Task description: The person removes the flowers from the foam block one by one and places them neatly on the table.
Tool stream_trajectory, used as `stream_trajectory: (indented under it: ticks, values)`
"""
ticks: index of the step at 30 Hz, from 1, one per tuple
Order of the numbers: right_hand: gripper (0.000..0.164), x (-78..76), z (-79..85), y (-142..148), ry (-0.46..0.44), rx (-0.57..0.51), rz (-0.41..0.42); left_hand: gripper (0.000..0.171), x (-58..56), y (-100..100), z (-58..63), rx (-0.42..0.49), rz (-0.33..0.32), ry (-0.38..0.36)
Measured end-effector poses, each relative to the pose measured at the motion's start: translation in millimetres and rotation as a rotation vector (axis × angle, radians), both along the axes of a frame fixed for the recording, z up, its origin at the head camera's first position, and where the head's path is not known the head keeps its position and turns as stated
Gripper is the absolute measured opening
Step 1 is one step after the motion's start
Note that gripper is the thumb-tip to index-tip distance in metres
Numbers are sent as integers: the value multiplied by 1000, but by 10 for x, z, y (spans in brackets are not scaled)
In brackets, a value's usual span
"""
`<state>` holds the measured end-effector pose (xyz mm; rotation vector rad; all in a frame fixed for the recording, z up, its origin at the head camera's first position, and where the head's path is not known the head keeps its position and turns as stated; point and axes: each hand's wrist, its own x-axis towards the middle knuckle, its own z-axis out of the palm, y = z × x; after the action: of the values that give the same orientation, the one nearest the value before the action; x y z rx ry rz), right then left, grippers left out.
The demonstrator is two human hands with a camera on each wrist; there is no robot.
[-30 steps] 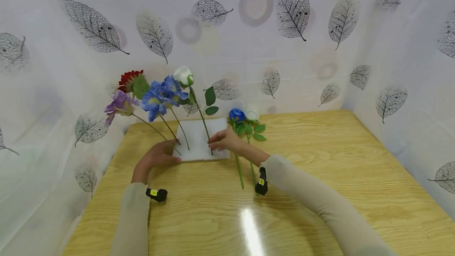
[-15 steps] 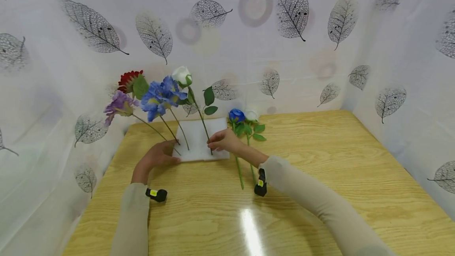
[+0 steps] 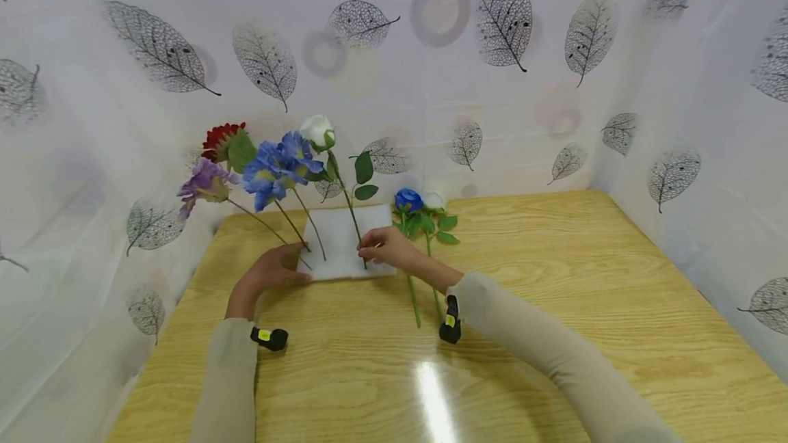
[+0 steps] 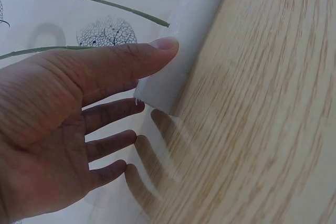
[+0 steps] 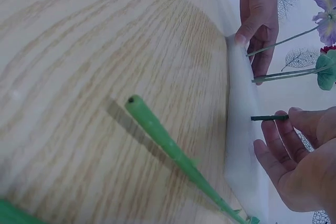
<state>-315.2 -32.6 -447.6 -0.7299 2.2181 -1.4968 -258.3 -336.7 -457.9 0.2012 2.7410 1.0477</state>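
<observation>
A white foam block (image 3: 337,227) lies on the table. My left hand (image 3: 269,271) holds its left end, the thumb on the front edge, as the left wrist view also shows; the other fingers are spread. My right hand (image 3: 389,250) pinches the lower stem of a white rose (image 3: 317,132) between thumb and fingers. In the right wrist view the dark stem end (image 5: 262,118) meets the foam. A purple flower (image 3: 206,184), a red flower (image 3: 223,142) and blue irises (image 3: 277,166) lean left, their stems ending at the block.
A blue rose (image 3: 408,200) and another white rose (image 3: 434,199) lie on the wooden table (image 3: 523,279) right of the block, stems toward the front. Behind hangs a white curtain (image 3: 400,87) with a leaf print.
Both hands keep their places on the block and the rose stem. The white rose's head sways very slightly. The whole view has shifted a little.
</observation>
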Motion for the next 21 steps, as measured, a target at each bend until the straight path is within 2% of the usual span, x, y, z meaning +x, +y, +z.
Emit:
stream_trajectory:
  ticks: [11,21]
  values:
    - [21,61,30,-16,3,-56,-27,89,-2,0,-9,3,4,-4]
    - [27,86,90,-5,-27,-84,-30,89,-12,-1,-18,2,2,2]
